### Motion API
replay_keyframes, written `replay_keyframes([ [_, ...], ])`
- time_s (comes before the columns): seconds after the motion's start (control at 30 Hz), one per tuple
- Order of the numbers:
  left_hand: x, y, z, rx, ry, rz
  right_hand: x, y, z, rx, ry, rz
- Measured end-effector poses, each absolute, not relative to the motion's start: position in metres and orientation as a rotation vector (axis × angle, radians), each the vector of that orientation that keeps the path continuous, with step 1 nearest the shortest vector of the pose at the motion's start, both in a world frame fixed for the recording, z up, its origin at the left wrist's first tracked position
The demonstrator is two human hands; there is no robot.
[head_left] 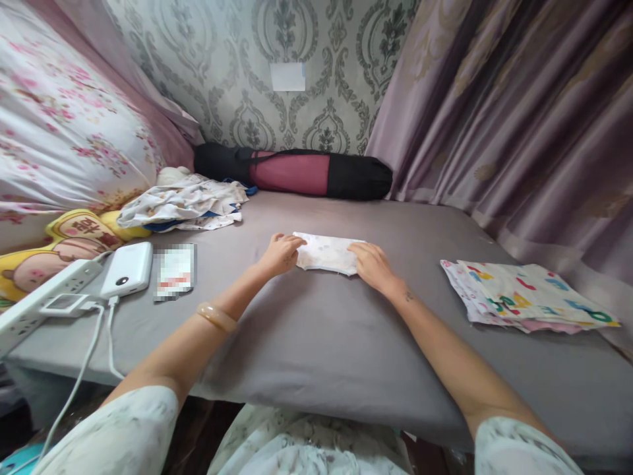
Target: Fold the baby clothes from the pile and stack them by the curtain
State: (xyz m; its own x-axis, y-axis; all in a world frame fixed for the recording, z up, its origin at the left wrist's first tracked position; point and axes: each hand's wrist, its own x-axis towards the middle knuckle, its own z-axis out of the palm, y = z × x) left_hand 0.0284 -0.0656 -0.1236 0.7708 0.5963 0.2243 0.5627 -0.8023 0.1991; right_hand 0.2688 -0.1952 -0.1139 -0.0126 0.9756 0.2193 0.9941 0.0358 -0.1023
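Observation:
A small white folded cloth with faint prints [326, 254] lies flat on the grey-covered surface [316, 330], straight in front of me. At its left edge is my left hand [284, 254], fingers bent together over the fabric's upper left corner. My right hand [372, 264] is at the opposite edge, its fingertips closed on the upper right part of the cloth. Further right lies a flat stack of folded cloths [534, 295], the top one white with coloured letters.
Crumpled clothing [190, 201] lies at back left, before a black and maroon long bag [291, 173] along the wall. On the left are a power strip [44, 303], a white power bank [127, 269] with cables, a blurred packet [175, 272] and a yellow cushion [64, 254].

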Motion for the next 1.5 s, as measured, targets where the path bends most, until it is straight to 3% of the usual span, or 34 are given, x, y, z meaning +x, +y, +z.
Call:
replay_keyframes([
  [0.1, 0.063, -0.073, -0.127, 2.854, 1.027, 0.498, 0.235, -0.166, -0.119, -2.055, -2.044, -0.09],
  [0.27, 0.093, -0.069, -0.145, 2.917, 1.138, 0.322, 0.208, -0.134, -0.137, -2.132, -2.055, 0.062],
  [1.5, 0.048, -0.035, -0.166, 2.698, 1.196, 0.125, 0.272, -0.173, -0.144, -2.441, -1.806, 0.111],
])
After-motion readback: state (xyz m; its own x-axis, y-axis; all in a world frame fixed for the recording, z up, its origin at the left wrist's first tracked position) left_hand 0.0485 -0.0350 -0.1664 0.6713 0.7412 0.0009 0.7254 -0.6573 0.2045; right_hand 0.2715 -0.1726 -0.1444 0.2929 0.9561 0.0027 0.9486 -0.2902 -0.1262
